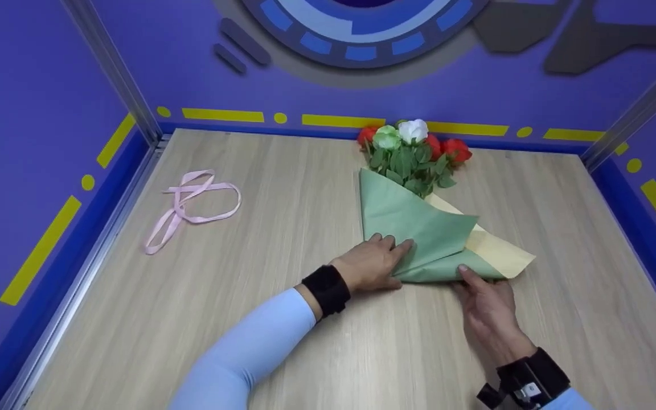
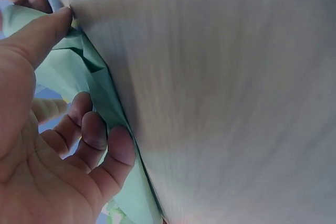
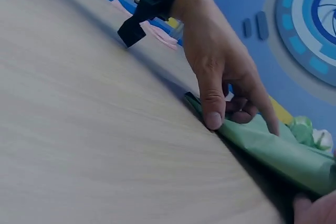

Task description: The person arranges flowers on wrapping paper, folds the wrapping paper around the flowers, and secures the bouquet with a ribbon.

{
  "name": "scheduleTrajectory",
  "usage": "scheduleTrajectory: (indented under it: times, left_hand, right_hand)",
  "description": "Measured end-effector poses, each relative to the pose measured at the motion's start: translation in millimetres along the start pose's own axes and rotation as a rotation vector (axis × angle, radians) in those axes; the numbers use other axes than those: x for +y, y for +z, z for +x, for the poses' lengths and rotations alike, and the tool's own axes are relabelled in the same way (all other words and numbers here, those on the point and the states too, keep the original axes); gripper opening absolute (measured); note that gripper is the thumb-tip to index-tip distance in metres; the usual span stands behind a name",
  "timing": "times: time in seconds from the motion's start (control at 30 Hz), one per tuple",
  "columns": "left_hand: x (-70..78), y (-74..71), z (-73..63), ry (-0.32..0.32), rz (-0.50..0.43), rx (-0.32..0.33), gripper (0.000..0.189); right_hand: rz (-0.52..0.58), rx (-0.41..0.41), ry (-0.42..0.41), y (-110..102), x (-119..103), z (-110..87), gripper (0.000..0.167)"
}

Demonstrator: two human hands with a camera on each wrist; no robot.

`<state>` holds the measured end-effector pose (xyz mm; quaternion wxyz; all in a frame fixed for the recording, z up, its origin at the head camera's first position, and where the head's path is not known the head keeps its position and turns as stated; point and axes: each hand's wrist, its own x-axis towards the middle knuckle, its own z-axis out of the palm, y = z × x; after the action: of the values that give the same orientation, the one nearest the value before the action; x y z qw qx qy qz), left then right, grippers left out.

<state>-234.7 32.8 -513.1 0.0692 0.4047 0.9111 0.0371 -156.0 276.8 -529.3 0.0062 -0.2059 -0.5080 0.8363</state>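
A bouquet of artificial flowers lies on the table, with red roses (image 1: 456, 151), a white flower (image 1: 413, 131) and a pale green flower (image 1: 387, 138) above green leaves. Green wrapping paper (image 1: 408, 213) with a cream inner side (image 1: 501, 251) surrounds the stems, which are hidden. My left hand (image 1: 369, 266) holds the narrow lower end, index finger stretched over the paper and the other fingers (image 2: 94, 132) curled at its edge. At the lower right fold, my right hand (image 1: 490, 313) pinches the paper, thumb on top and fingers beneath.
A looped pink ribbon (image 1: 183, 210) lies on the left part of the wooden table (image 1: 282, 188). Blue-purple panels (image 1: 203, 74) stand along the back and both sides. Each wrist wears a black strap (image 1: 328, 289).
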Motion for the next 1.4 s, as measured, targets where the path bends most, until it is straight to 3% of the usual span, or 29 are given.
scheduleTrajectory:
  times: [0.17,0.3,0.47,0.6,0.73,0.8,0.87,1.03,1.17,1.27,1.4]
  left_hand:
    - [-2.4,-2.9,-4.9,0.035,-0.016,-0.028,0.079]
    - [-3.9,-6.5,-7.7,0.062,-0.029,-0.062,0.066]
    - [-3.4,-7.5,-8.0,0.085,-0.014,-0.078,0.053]
    - [-5.1,-5.5,-8.4,0.092,-0.029,-0.040,0.049]
    - [-7.4,-4.3,-7.2,0.081,-0.052,-0.005,0.054]
    - [-7.5,-4.1,-6.0,0.069,-0.042,0.002,0.052]
    - [-6.6,-4.5,-5.0,0.057,-0.025,0.003,0.052]
    - [-4.1,-4.7,-2.9,0.048,-0.010,-0.014,0.051]
    - [-5.2,-4.5,-1.4,0.062,-0.018,-0.013,0.046]
    - [-7.1,-5.1,-1.4,0.076,-0.010,0.000,0.041]
    - [-8.6,-4.9,-2.5,0.066,0.029,0.029,0.039]
  right_hand:
    - [-0.264,0.130,-0.027,3,4,4.3,0.063]
    - [-0.244,0.194,-0.079,9,7,4.2,0.051]
    - [-0.137,0.100,-0.090,25,17,2.6,0.052]
    - [-0.215,0.019,-0.121,42,27,-0.7,0.064]
    - [-0.293,0.053,-0.153,57,33,-0.8,0.056]
    - [-0.371,0.100,-0.177,63,33,0.8,0.044]
    - [-0.536,0.165,-0.228,64,33,3.0,0.032]
    - [-0.842,0.229,-0.271,56,31,7.7,0.024]
    - [-0.924,0.198,-0.283,56,30,6.5,0.023]
    - [-0.987,0.151,-0.343,63,31,7.1,0.026]
    - [-0.996,0.017,-0.444,69,35,14.6,0.057]
